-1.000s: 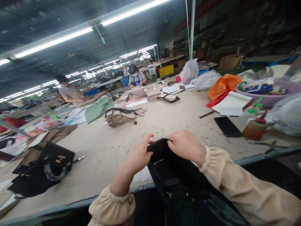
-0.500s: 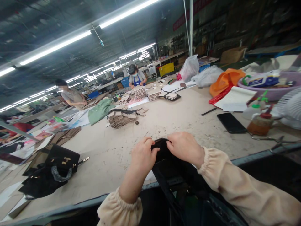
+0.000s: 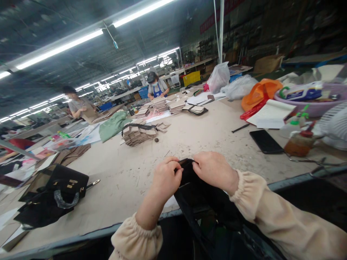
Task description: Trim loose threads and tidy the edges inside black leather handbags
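Between my hands is a black bag (image 3: 199, 195), its upper edge raised at the front edge of the table and its dark body hanging toward my lap. My left hand (image 3: 166, 177) pinches the left end of that edge between thumb and fingers. On the right end, my right hand (image 3: 214, 170) is closed with its fingers curled over the rim. Much of the bag's lower part is lost in shadow. A finished-looking black handbag (image 3: 69, 184) with gold-coloured fittings and a wrapped handle lies tilted on the table to the left.
The worktable (image 3: 130, 180) carries stacked brown pieces (image 3: 137, 134) and a green cloth (image 3: 114, 125). At right are a phone (image 3: 265, 141), a bottle of amber liquid (image 3: 299, 142), a notepad (image 3: 271, 115), a purple basin (image 3: 328, 103) and a white fan (image 3: 336, 122). Two co-workers (image 3: 158, 86) stand beyond.
My left hand has shifted slightly right and its thumb and fingers are drawn closer together on the bag's edge. The right hand stays nearly in place. The view has turned slightly.
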`<state>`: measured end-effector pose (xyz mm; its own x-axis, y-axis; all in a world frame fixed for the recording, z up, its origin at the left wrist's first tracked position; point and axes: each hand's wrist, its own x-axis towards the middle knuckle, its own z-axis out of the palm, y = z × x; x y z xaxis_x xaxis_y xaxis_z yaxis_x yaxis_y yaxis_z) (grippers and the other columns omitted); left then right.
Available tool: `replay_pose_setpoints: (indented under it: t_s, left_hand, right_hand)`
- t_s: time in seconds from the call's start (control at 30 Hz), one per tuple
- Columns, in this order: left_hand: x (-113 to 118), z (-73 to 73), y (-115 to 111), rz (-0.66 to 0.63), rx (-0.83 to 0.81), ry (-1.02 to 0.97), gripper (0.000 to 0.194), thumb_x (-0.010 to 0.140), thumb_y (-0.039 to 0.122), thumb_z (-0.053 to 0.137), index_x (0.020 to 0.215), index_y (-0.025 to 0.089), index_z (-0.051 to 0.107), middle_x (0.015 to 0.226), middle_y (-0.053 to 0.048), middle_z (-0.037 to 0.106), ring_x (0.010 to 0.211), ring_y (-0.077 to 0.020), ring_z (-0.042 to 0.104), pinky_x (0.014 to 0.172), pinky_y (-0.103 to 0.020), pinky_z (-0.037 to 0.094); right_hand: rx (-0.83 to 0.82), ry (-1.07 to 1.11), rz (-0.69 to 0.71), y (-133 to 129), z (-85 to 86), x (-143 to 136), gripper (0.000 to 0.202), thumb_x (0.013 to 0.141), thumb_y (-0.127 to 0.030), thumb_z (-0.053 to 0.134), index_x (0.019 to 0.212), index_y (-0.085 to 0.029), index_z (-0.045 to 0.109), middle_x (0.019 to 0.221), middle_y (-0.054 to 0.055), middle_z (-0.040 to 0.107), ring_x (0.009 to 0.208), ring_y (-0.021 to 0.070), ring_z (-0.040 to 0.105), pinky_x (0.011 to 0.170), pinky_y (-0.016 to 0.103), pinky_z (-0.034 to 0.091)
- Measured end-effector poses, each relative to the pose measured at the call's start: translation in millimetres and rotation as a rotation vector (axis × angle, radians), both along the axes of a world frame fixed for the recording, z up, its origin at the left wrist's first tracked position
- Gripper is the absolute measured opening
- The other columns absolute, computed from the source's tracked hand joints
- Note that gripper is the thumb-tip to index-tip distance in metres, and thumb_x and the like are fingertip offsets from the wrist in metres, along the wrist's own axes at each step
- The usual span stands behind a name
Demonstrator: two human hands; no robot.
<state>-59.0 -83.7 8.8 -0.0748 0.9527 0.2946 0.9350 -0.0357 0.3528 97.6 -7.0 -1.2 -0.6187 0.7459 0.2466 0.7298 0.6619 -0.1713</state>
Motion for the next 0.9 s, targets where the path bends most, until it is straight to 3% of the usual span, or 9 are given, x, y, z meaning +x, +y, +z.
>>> replay_pose_setpoints:
  t_s: [0.1, 0.27, 0.5, 0.73, 0.9]
  left_hand:
    - [-4, 1.6, -1, -0.124, 0.021, -0.099, 0.011, 0.078, 0.013, 0.056, 0.071, 0.019, 0.063, 0.104, -0.004, 0.063, 0.097, -0.0143, 0.059, 0.089, -0.027, 0.046]
    - [-7, 0.0, 2, -0.032, 0.027, -0.114, 0.01, 0.08, 0.016, 0.057, 0.073, 0.019, 0.063, 0.092, -0.003, 0.067, 0.087, -0.0139, 0.061, 0.084, -0.027, 0.047]
    - [-10, -5.1, 7, -0.008, 0.043, -0.08, 0.009, 0.08, 0.022, 0.061, 0.076, 0.019, 0.068, 0.085, -0.002, 0.069, 0.081, -0.0136, 0.062, 0.079, -0.025, 0.048]
    - [-7, -9.6, 8, 0.028, 0.073, -0.045, 0.009, 0.079, 0.02, 0.061, 0.073, 0.019, 0.068, 0.079, -0.002, 0.068, 0.077, -0.0138, 0.061, 0.075, -0.025, 0.047]
    - [-9, -14.5, 15, 0.053, 0.092, -0.03, 0.009, 0.078, 0.02, 0.062, 0.072, 0.018, 0.067, 0.077, -0.002, 0.067, 0.075, -0.0151, 0.061, 0.073, -0.027, 0.047]
  right_hand:
    - [0.004, 0.0, 0.022, 1, -0.4, 2, 0.028, 0.085, -0.027, 0.04, 0.071, -0.02, 0.064, 0.074, 0.005, 0.068, 0.07, 0.0191, 0.062, 0.06, 0.029, 0.037]
    - [0.024, 0.009, 0.051, 3, -2.0, 1, 0.029, 0.087, -0.029, 0.04, 0.069, -0.02, 0.061, 0.073, 0.004, 0.067, 0.069, 0.018, 0.061, 0.059, 0.029, 0.034]
    - [0.005, 0.005, 0.057, 2, 1.1, 3, 0.029, 0.088, -0.034, 0.042, 0.072, -0.021, 0.061, 0.076, 0.003, 0.067, 0.072, 0.0178, 0.061, 0.062, 0.029, 0.033]
    - [-0.029, 0.047, 0.15, 6, 2.9, 7, 0.023, 0.089, -0.035, 0.044, 0.087, -0.027, 0.066, 0.084, 0.0, 0.069, 0.078, 0.0164, 0.061, 0.067, 0.027, 0.036]
    - [-0.03, 0.012, 0.165, 12, 3.4, 5, 0.022, 0.087, -0.032, 0.047, 0.084, -0.026, 0.067, 0.08, 0.002, 0.069, 0.075, 0.017, 0.062, 0.065, 0.028, 0.038]
